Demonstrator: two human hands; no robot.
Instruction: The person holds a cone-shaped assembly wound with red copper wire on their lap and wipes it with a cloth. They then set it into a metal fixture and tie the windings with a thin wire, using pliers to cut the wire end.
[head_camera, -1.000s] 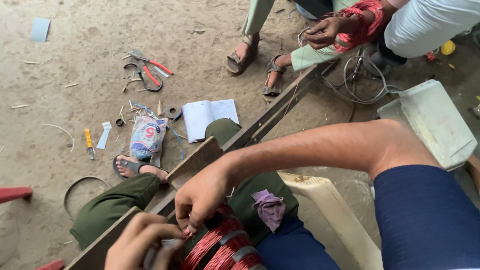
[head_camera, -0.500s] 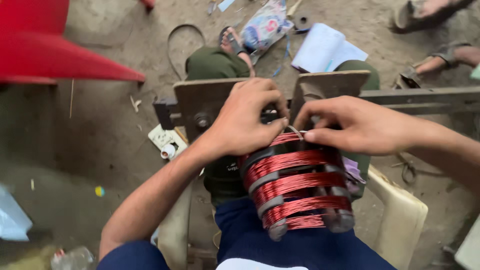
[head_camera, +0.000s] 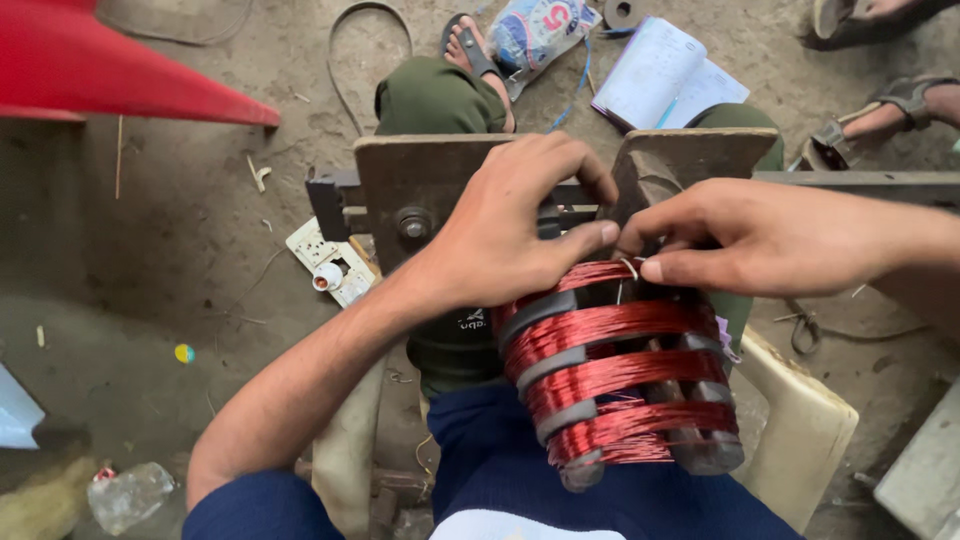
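From the head camera, looking straight down: the coil former (head_camera: 620, 375) sits over the person's lap, mounted between the two upright plates of a winding stand (head_camera: 420, 195). Four bands of red copper wire (head_camera: 610, 330) are already wound in its steps, full and tidy, so most of the winding looks done. The left hand (head_camera: 510, 235) lies over the top band, thumb and fingers pressed on it. The right hand (head_camera: 740, 235) has its grip narrowed to a pinch on a loose wire end (head_camera: 630, 268) at the topmost band. Finishing that end looks to be what remains. An open notebook (head_camera: 665, 75) and a white switch box (head_camera: 330, 265) lie on the dirt floor beyond.
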